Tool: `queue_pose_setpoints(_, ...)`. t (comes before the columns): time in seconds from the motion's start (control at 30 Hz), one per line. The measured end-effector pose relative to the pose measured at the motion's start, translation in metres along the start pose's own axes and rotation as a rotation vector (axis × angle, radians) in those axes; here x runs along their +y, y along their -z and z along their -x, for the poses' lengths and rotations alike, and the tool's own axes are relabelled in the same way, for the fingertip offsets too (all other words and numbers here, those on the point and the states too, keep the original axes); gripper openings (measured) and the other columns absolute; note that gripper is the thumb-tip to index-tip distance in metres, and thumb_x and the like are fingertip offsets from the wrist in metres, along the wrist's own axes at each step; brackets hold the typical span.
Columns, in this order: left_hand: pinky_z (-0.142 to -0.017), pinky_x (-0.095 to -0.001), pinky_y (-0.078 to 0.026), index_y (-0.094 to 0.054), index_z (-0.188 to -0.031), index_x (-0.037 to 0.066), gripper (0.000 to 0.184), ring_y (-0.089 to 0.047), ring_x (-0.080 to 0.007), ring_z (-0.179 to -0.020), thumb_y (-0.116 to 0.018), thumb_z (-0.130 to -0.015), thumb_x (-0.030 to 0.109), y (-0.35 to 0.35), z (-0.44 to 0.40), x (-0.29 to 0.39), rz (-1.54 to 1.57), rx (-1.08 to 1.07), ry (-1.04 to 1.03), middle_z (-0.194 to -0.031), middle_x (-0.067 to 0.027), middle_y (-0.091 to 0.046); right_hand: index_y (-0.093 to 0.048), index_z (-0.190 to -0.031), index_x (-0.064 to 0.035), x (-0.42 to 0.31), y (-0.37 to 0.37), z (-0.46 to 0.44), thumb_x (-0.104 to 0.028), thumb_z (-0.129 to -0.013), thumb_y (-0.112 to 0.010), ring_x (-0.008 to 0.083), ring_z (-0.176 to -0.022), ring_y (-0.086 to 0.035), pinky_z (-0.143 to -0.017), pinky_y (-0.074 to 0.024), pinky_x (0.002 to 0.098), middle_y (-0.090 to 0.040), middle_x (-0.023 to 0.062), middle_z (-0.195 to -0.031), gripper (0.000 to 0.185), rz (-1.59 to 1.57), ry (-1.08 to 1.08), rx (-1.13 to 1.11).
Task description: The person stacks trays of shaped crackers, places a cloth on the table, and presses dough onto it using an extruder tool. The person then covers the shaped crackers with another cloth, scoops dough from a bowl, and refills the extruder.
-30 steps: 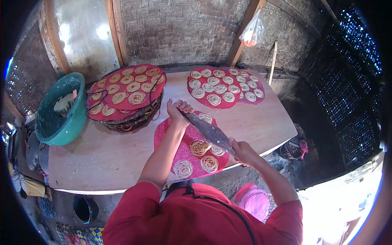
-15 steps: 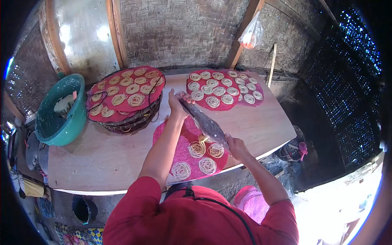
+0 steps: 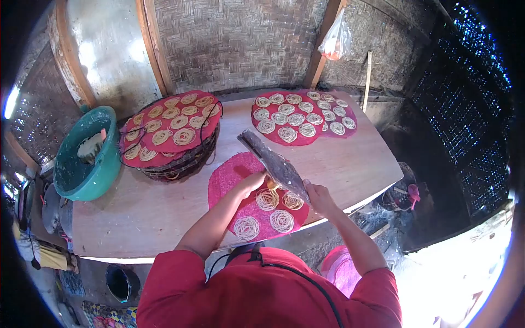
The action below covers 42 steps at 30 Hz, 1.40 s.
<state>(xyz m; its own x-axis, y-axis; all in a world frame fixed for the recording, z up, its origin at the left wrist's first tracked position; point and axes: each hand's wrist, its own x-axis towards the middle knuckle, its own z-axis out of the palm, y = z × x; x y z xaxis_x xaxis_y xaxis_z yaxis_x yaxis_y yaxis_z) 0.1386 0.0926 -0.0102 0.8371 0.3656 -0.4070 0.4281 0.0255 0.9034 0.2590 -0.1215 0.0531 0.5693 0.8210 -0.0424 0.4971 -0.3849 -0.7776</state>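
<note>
My right hand [image 3: 321, 199] is closed round the near end of a long, dark, flat wooden press [image 3: 279, 167], which is tilted over a round pink mesh sheet [image 3: 232, 169]. My left hand [image 3: 252, 182] reaches under the middle of the press, fingers together at a yellowish lump [image 3: 271, 183] hanging there; what they grip is partly hidden. Pale coiled noodle nests lie on the sheet: one nest [image 3: 267, 199] just below the lump, another [image 3: 292, 200] beside it, and two nearer me, the left nest [image 3: 246, 228] and the right nest [image 3: 282, 221].
Behind, pink sheets [image 3: 299, 136] full of nests lie on the wooden table [image 3: 158, 218]. At left, a basket [image 3: 183, 170] carries a similar loaded sheet, beside a green tub [image 3: 90, 188]. A plastic bag [image 3: 335, 41] hangs on the wall. A dark bucket [image 3: 121, 283] stands on the floor.
My left hand has left the far end of the press and come down under its middle, by the yellowish lump. My right hand keeps its hold on the near end.
</note>
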Motion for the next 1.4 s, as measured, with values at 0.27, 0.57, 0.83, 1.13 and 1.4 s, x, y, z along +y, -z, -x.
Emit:
queue_pose_setpoints(0.27,-0.105,-0.0412,-0.02,-0.057,-0.118,0.011,0.062,-0.04,-0.0219,-0.121,-0.022,-0.095,0.057,0.008,-0.027,-0.026,-0.032,0.045,0.033,-0.125,-0.0073,-0.054,-0.063,-0.098,0.0013,0.001,-0.01,-0.003,-0.049,-0.094,-0.036,0.0392,-0.079,-0.063,-0.07,-0.0468,0.0441,-0.061,0.028,-0.077,0.057,0.073,-0.005,-0.009)
queue_pose_setpoints(0.57,-0.107,-0.0458,-0.018,-0.06,-0.117,0.014,0.065,-0.042,-0.0243,-0.119,-0.015,-0.095,0.056,0.007,-0.014,-0.029,-0.145,0.058,-0.047,-0.123,-0.0094,-0.057,-0.063,-0.092,0.0025,-0.003,-0.013,-0.001,-0.046,-0.094,-0.038,0.039,-0.075,-0.062,-0.067,-0.0466,0.0434,-0.061,0.0264,-0.074,0.054,0.015,0.001,0.061)
queue_pose_setpoints(0.83,-0.099,-0.055,-0.027,-0.06,-0.12,0.015,0.06,-0.029,-0.0418,-0.125,-0.034,-0.09,0.06,-0.006,0.051,-0.021,-0.929,0.233,-0.392,-0.15,-0.0061,-0.016,-0.059,-0.079,0.0042,0.013,-0.011,0.005,-0.042,-0.095,-0.039,0.0351,-0.059,-0.054,-0.06,-0.043,0.043,-0.054,0.0247,-0.064,0.053,-0.029,0.034,0.178)
queue_pose_setpoints(1.13,-0.102,-0.0577,-0.023,-0.048,-0.13,0.006,0.072,-0.023,-0.0409,-0.13,-0.049,-0.083,0.06,-0.015,0.083,-0.035,-1.375,0.318,-0.563,-0.15,-0.0129,-0.013,-0.057,-0.077,0.0053,0.011,-0.008,0.028,-0.039,-0.096,-0.039,0.031,-0.055,-0.05,-0.057,-0.0417,0.0416,-0.052,0.0237,-0.062,0.051,-0.079,0.039,0.222)
queue_pose_setpoints(1.4,-0.107,-0.0508,-0.023,-0.033,-0.136,-0.001,0.081,-0.034,-0.0348,-0.128,-0.06,-0.08,0.051,0.006,0.139,0.033,-0.892,0.43,-0.734,-0.143,-0.0184,-0.031,-0.059,-0.081,0.0018,-0.027,0.015,0.072,-0.037,-0.097,-0.039,0.0196,-0.055,-0.046,-0.058,-0.0417,0.0365,-0.053,0.0175,-0.058,0.047,-0.24,-0.069,0.093)
